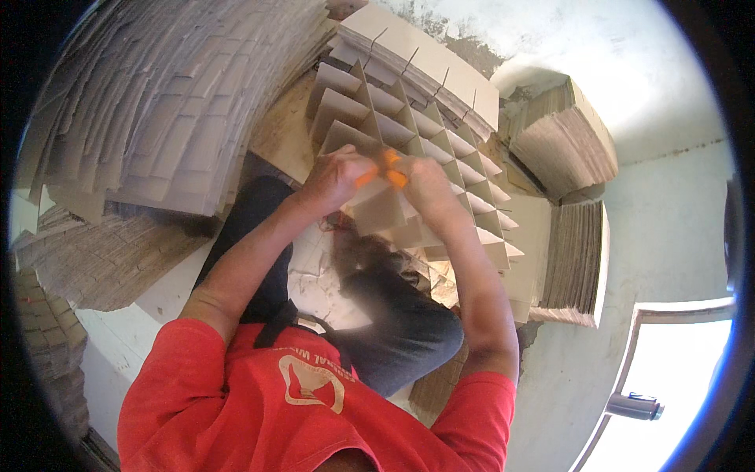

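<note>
A: What occupies the hands here?

B: A seated person's left hand (340, 178) and right hand (422, 186) work close together, fingers curled, at the near side of a cardboard divider grid (437, 151). Orange pieces (396, 178) show at the fingers.

A: Is either grasping a panel?

B: Blur hides the fingertips; I cannot tell for either hand.

A: And the grid's position?

B: In front of the person, near slotted cardboard sheets (440, 63), with a tall cardboard stack (173, 102) at left.
</note>
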### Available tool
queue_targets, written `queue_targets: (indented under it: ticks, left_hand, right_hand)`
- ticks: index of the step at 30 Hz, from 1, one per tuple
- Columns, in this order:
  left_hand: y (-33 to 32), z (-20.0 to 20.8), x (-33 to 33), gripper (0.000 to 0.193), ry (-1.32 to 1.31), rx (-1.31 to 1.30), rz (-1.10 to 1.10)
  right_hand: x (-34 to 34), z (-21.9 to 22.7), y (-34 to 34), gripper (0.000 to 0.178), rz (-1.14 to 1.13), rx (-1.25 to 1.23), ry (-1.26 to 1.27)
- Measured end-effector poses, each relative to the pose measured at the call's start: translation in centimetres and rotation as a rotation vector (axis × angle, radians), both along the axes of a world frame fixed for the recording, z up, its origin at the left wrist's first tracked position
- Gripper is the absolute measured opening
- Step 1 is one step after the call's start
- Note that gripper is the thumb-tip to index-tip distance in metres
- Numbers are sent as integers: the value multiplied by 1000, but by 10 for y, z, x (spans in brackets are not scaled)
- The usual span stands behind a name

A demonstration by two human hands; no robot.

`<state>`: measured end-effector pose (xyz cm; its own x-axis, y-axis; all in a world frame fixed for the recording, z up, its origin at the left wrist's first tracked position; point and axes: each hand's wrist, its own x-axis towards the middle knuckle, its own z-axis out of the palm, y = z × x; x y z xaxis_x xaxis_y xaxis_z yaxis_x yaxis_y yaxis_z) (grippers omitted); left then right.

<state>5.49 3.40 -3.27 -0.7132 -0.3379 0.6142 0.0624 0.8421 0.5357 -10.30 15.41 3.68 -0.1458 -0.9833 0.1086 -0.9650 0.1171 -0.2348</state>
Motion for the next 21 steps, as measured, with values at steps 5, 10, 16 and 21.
queue_targets:
  ticks: [5,10,16,21]
  left_hand:
    - [9,11,4,36,7,-124,50]
    - [10,26,-11,70,-303,-377,13]
    - [-16,23,-44,75,-438,-382,-47]
    - [-25,27,-90,78,-507,-551,-79]
  right_hand:
    - [-7,16,7,21,-342,-82,165]
    - [-16,-13,25,27,-264,-27,244]
    - [-66,2,33,40,-316,-176,173]
    - [-137,-22,79,58,-776,70,208]
